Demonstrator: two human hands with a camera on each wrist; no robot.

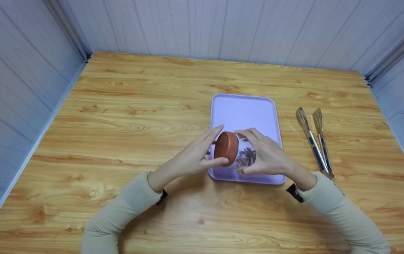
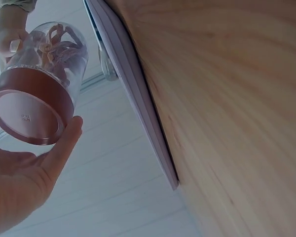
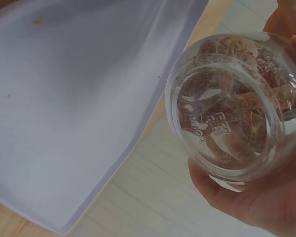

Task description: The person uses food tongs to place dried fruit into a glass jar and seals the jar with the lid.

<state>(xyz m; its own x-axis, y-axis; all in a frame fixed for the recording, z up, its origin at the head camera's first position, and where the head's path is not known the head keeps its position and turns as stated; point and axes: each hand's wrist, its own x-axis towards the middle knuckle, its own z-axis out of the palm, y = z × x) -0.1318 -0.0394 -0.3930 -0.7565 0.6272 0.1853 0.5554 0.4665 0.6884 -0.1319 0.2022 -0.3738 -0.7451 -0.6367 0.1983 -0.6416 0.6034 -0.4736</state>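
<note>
A clear round jar (image 1: 245, 155) with a brown lid (image 1: 226, 149) is tilted sideways above the lilac tray (image 1: 242, 111). My right hand (image 1: 269, 155) grips the jar's body, fingers on the far side and thumb on the near side. Brown, strip-like pieces (image 3: 232, 108) show through its base in the right wrist view. My left hand (image 1: 200, 151) is at the lid, fingers fairly straight, the thumb overlapping its near edge. In the left wrist view one fingertip (image 2: 75, 123) meets the rim of the lid, whose flat face (image 2: 27, 117) shows a small mark.
To the right of the tray, metal tongs (image 1: 315, 143) lie on the wooden table (image 1: 135, 116), their two arms spread. Pale panelled walls (image 1: 205, 28) stand at the back and both sides. Small specks (image 3: 38, 21) dot the tray's surface.
</note>
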